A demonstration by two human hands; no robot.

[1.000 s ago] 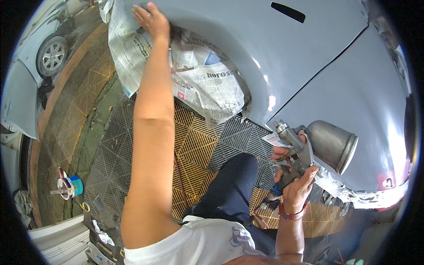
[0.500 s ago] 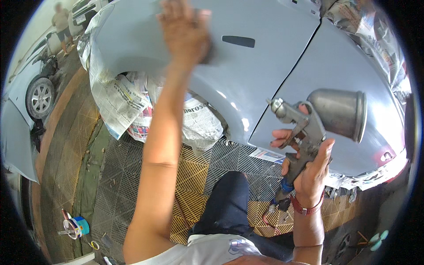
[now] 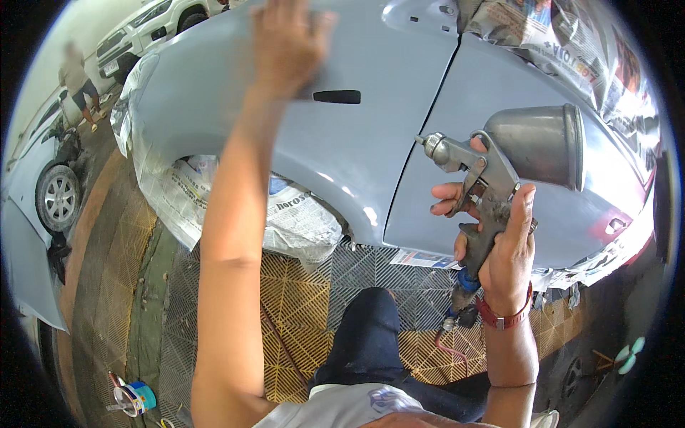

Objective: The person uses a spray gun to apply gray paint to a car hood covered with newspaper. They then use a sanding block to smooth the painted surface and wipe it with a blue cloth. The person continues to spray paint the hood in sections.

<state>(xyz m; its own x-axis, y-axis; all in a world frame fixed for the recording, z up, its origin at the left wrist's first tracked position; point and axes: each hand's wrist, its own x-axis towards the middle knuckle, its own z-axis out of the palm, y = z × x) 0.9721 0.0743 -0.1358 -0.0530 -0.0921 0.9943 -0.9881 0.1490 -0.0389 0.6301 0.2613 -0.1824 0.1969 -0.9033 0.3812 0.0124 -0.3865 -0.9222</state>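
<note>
My left hand (image 3: 289,50) is stretched out over the grey car fender (image 3: 385,135), fingers spread and blurred by motion. A dark smear shows by its palm; I cannot make out whether it is a shadow or a thing. My right hand (image 3: 510,264) is wrapped round the handle of a metal spray gun (image 3: 494,175), its fingers near the trigger. The gun's metal cup (image 3: 535,146) points to the right and its nozzle to the left. A dark slot (image 3: 337,96) sits in the fender. Beyond a narrow gap lies a second grey panel (image 3: 442,192).
Newspaper (image 3: 296,221) covers the wheel opening, and more masking paper (image 3: 564,43) lies at upper right. A hose (image 3: 453,348) hangs below the gun. A paint can (image 3: 139,398) stands at lower left. Another car's wheel (image 3: 58,198) and a person (image 3: 78,78) are farther left.
The view has shifted, so the fender's slot sits farther left and lower. My left hand has moved a little over the fender. The spray gun stays in my right hand.
</note>
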